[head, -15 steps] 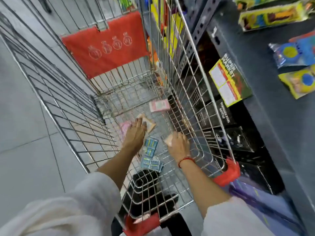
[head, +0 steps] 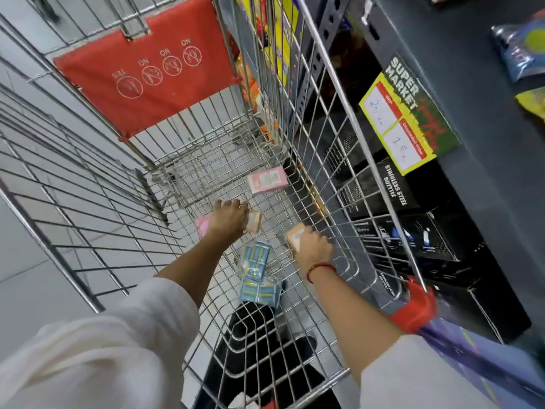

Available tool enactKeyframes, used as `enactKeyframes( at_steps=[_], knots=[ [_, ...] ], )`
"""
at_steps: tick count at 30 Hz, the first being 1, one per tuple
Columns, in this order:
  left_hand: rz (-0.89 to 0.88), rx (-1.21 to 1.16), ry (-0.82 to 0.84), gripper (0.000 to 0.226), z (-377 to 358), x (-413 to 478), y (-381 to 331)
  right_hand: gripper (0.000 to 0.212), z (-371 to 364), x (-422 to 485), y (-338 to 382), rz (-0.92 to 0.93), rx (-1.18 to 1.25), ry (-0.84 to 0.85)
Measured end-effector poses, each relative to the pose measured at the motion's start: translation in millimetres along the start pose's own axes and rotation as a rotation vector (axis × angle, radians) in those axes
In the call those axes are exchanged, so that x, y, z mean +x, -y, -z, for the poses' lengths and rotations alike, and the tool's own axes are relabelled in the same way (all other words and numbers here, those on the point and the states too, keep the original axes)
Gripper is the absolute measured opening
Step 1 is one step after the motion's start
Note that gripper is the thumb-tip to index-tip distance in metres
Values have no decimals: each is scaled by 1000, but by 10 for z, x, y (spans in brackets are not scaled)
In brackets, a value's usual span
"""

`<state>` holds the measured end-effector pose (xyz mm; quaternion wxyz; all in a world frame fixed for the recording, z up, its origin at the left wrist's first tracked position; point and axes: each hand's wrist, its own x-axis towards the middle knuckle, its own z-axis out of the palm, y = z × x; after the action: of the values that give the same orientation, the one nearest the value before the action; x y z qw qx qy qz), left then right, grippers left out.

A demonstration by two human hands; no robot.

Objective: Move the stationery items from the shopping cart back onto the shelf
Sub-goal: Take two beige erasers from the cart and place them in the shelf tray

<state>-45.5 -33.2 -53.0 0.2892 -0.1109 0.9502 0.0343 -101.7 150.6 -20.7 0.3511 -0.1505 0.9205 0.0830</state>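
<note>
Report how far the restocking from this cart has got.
Done: nothing I can confirm; the shelf shows no cart items placed. In hand: the left hand grips a tan pack over a pink pack, and the right hand holds an orange pack, both low in the cart. Left: a pink box and two blue packs on the cart floor.

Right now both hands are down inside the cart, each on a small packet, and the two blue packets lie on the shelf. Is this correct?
Not quite. The two blue packets lie on the cart floor, between the left hand and right hand, not on the shelf. The head view shows it. The rest is right.
</note>
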Motion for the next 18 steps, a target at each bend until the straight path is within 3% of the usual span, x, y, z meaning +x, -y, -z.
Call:
enactKeyframes(
  at_steps=[4, 10, 13, 18],
  knots=[
    [165, -340, -2, 59, 65, -185, -23, 56, 289, -85, -36, -22, 343, 95],
    [387, -1238, -129, 51, 485, -575, -239, 40, 695, -487, -87, -141, 1178, 263],
    [319, -1754, -43, 44, 816, -842, -407, 40, 852, -738, -192, -120, 1399, 255],
    [207, -1927, 42, 38, 1296, -1274, -583, 18, 1084, -1172, -363, 27, 1531, 166]
  ],
)
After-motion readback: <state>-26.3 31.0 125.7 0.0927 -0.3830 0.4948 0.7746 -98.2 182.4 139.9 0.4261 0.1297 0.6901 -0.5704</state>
